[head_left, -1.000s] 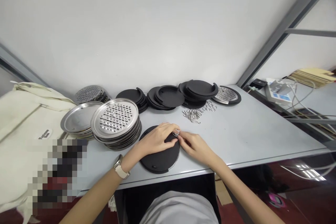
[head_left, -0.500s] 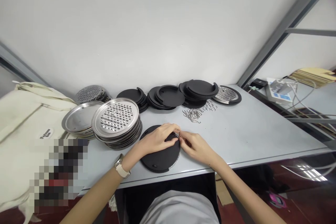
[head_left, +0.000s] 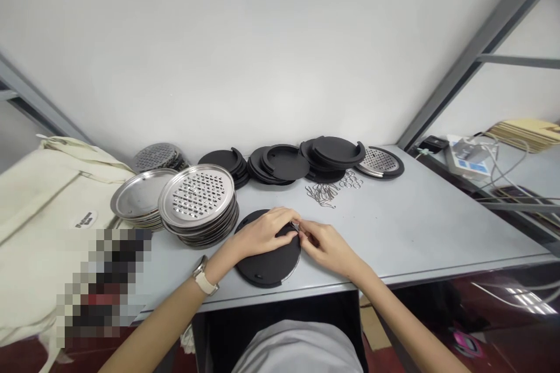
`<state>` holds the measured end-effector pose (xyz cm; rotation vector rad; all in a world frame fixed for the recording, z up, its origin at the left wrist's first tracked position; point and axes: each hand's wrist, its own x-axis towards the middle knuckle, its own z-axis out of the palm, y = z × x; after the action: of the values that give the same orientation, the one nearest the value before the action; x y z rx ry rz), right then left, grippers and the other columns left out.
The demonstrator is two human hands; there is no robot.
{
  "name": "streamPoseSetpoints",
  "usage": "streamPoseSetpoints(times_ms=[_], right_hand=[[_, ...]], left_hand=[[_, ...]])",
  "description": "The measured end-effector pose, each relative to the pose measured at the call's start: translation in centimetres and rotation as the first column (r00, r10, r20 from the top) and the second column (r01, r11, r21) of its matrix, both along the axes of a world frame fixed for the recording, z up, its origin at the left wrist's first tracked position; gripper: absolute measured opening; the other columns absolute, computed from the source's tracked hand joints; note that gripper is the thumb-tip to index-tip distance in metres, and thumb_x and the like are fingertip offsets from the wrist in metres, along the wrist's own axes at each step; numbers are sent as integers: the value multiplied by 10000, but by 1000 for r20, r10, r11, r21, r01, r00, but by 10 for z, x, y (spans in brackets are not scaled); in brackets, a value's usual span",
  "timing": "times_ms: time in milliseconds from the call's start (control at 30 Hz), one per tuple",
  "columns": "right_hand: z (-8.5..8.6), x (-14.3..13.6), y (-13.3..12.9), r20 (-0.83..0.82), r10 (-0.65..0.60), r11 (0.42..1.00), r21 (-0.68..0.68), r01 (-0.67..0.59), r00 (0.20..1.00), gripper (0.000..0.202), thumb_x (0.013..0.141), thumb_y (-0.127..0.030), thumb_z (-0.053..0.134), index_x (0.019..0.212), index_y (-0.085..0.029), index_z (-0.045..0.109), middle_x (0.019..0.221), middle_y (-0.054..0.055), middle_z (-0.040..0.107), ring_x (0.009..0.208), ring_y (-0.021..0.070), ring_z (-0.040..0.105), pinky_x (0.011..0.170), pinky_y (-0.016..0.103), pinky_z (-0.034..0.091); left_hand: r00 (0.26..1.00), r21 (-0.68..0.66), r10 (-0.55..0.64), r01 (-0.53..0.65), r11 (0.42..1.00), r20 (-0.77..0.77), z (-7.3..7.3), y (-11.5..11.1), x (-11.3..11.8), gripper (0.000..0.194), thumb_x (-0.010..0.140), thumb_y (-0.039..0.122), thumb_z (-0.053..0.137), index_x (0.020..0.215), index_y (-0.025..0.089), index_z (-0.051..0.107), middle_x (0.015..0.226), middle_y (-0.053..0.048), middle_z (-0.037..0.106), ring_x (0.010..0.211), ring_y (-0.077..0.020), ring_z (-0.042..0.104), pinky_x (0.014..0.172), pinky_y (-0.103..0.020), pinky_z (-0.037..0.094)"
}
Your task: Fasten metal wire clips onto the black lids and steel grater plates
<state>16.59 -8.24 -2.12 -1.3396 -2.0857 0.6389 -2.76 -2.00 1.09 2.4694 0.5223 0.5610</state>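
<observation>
A round black disc (head_left: 266,265) lies flat on the grey table near its front edge. Over its upper part rests my left hand (head_left: 268,234), its thumb and fingers closed on a small metal piece (head_left: 294,226) at the disc's right rim. My right hand (head_left: 322,245) meets it there, fingertips pinched at the same spot; the fingers partly hide the piece. Left of the disc stands a stack of perforated metal discs (head_left: 196,197). Behind the hands lie loose metal hooks (head_left: 322,193) and metal rings (head_left: 351,179).
Stacks of black discs (head_left: 285,162) line the wall. A black-rimmed perforated disc (head_left: 380,161) lies at the back right. Plain metal plates (head_left: 142,193) and a cream bag (head_left: 48,210) are at left. Cables and a box (head_left: 467,157) sit beyond the right frame post.
The camera view has shifted slightly. Both hands stay at the disc's right rim, with the small metal piece turned slightly between the fingertips.
</observation>
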Motion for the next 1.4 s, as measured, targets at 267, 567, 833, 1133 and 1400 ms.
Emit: streamPoseSetpoints(times_ms=[267,567,833,1133,1400], right_hand=[[1,-1,0,-2,-16,1000,26,16,1000,122,834,-128,445,743,-197,487,618,-32,493,532,119,436,534,223,320],[-2,-1,1,16,-19,1000,18,19,1000,137,867,-142,409,771,-197,490,647,-26,509,539,120,437,549,226,315],[0,-1,1,29,-13,1000,1,13,1000,134,882,-140,405,802,-194,498,668,-21,528,563,123,465,564,225,323],[-1,-1,1,38,-18,1000,11,18,999,147,890,-150,406,800,-192,514,662,-19,535,550,121,466,554,224,319],[-2,-1,2,61,-18,1000,15,17,998,171,903,-156,390,866,-187,555,704,3,575,574,133,493,574,237,333]], left_hand=[[1000,1,12,-12,1000,17,-4,1,1,201,874,158,543,1071,196,531,1044,-47,613,990,-184,580,900,-329,464],[1000,-7,4,-4,1000,5,-3,1,0,198,876,139,542,1066,191,513,1044,-42,598,991,-176,570,900,-308,455],[1000,-2,-1,1,1000,10,-2,0,0,203,889,147,527,1086,190,515,1060,-50,595,1021,-183,564,921,-316,448],[1000,-14,-5,5,1000,11,-2,0,0,206,891,159,529,1094,191,514,1061,-53,597,1007,-184,566,910,-318,451],[1000,12,-9,9,1000,4,0,0,-1,200,897,163,520,1094,187,510,1048,-59,596,1004,-193,567,904,-325,451]])
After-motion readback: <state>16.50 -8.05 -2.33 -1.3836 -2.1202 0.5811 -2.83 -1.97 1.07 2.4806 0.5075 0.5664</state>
